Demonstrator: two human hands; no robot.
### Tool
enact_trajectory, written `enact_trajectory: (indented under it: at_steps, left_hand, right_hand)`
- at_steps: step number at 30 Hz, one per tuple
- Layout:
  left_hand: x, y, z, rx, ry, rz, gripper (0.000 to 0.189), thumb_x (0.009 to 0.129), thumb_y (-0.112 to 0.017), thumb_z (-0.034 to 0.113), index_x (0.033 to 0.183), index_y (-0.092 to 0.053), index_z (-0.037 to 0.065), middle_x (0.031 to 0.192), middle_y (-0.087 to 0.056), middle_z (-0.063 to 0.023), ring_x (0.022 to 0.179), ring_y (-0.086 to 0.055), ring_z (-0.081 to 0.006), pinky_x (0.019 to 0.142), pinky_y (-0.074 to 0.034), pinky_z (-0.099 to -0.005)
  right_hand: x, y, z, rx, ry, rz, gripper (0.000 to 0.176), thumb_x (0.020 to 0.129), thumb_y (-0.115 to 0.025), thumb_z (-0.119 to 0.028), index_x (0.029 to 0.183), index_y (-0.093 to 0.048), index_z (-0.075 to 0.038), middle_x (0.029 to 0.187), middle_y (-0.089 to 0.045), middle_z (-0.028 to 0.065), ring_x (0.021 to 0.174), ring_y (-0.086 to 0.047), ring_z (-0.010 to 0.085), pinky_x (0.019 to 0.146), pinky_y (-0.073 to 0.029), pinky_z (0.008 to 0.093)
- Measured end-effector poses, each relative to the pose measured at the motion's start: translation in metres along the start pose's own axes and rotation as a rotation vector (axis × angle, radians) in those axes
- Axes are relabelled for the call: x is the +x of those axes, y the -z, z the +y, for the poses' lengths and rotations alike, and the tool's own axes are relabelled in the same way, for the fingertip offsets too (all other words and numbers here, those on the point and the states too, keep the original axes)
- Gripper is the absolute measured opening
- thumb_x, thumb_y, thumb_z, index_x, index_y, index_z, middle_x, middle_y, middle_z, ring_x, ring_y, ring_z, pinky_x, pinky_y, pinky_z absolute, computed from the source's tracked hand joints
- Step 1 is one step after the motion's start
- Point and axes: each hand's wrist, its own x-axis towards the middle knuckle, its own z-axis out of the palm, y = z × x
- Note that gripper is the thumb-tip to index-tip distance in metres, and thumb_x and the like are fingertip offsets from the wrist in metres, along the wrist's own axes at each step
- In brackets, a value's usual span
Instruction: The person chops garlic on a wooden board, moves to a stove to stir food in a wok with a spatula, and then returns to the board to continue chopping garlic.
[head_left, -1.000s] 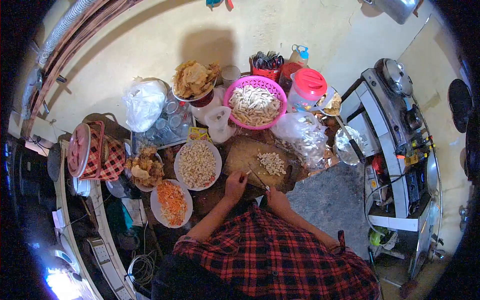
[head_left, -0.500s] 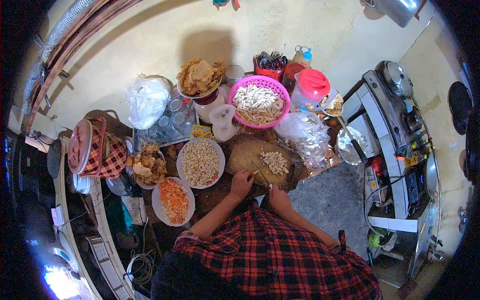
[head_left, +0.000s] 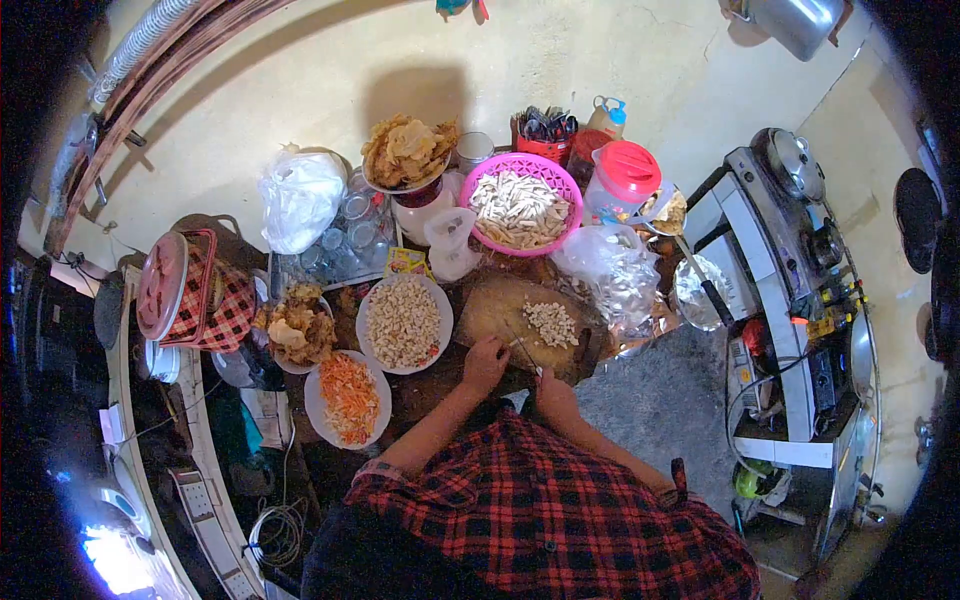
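My right hand (head_left: 556,395) is closed round the handle of a knife (head_left: 523,350), its thin blade slanting up and left over the wooden cutting board (head_left: 483,305). At the board's near edge, my left hand (head_left: 486,362) has its fingers drawn together beside the blade. A small pale strip shows at those fingertips, too small to name surely. A pile of diced white pieces (head_left: 551,324) lies on the board beyond the knife. Behind the board, a pink colander (head_left: 577,205) holds many white sticks of similar colour.
Left of the board are a plate of white cubes (head_left: 402,322), a plate of orange and white shreds (head_left: 348,398) and fried pieces (head_left: 302,325). Plastic bags (head_left: 610,265) and a red-lidded jug (head_left: 628,175) stand at right. A stove (head_left: 765,215) is farther right.
The whole view has shifted slightly. Both hands and the knife stay almost in the same place on the board, and the diced pile looks the same.
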Motion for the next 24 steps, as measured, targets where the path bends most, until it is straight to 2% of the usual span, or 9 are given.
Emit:
enact_trajectory:
  at_steps: [5,13,16,19,22,24]
  left_hand:
    - [0.002,0.011,0.014,0.025,0.017,0.03,0.013,0.072,-0.062,0.012,0.076,-0.057,0.001,0.081,-0.057,-0.0153,0.078,-0.056,-0.034,0.071,-0.046,-0.0416]
    - [0.003,0.007,0.009,-0.037,0.026,0.016,0.011,0.073,-0.06,0.012,0.075,-0.057,0.001,0.077,-0.055,-0.0149,0.075,-0.056,-0.0342,0.067,-0.046,-0.0417]
    - [0.002,0.007,0.01,0.026,-0.03,0.068,0.012,0.074,-0.059,0.013,0.076,-0.057,0.001,0.077,-0.055,-0.0152,0.074,-0.056,-0.0343,0.066,-0.046,-0.0417]
    - [0.002,0.005,0.008,0.066,0.016,0.022,0.012,0.075,-0.058,0.013,0.075,-0.057,0.001,0.077,-0.056,-0.0154,0.075,-0.056,-0.0345,0.067,-0.046,-0.0418]
    - [0.001,0.005,0.008,0.027,-0.013,0.053,0.012,0.074,-0.058,0.013,0.077,-0.058,0.001,0.078,-0.057,-0.0164,0.076,-0.056,-0.0344,0.068,-0.046,-0.0418]
    - [0.001,0.003,0.003,0.058,0.022,-0.018,0.013,0.072,-0.059,0.012,0.079,-0.059,0.001,0.08,-0.057,-0.0176,0.078,-0.057,-0.0345,0.069,-0.046,-0.0418]
  right_hand:
    - [0.011,-0.011,-0.001,-0.047,-0.037,-0.008,0.025,0.09,-0.041,-0.025,0.093,-0.043,0.0,0.068,-0.058,0.0253,0.066,-0.057,0.0446,0.058,-0.044,0.0548]
    - [-0.002,-0.001,-0.009,-0.022,0.004,-0.011,0.027,0.091,-0.039,-0.025,0.099,-0.041,0.001,0.069,-0.059,0.026,0.067,-0.058,0.0446,0.058,-0.044,0.0545]
    - [0.003,-0.012,-0.003,-0.043,-0.018,-0.024,0.029,0.091,-0.039,-0.026,0.099,-0.041,0.002,0.069,-0.059,0.0265,0.068,-0.058,0.0446,0.059,-0.044,0.054]
    - [0.004,-0.013,-0.006,-0.016,0.045,0.03,0.029,0.091,-0.038,-0.026,0.097,-0.042,0.002,0.068,-0.058,0.0268,0.068,-0.058,0.0446,0.059,-0.045,0.0536]
    - [0.006,-0.015,-0.007,-0.047,0.0,0.024,0.029,0.091,-0.038,-0.027,0.095,-0.043,0.002,0.068,-0.058,0.027,0.068,-0.058,0.0445,0.06,-0.045,0.0532]
    - [0.003,-0.013,-0.01,-0.001,0.006,0.036,0.029,0.091,-0.038,-0.027,0.094,-0.044,0.002,0.068,-0.058,0.0269,0.068,-0.058,0.0442,0.06,-0.045,0.0532]
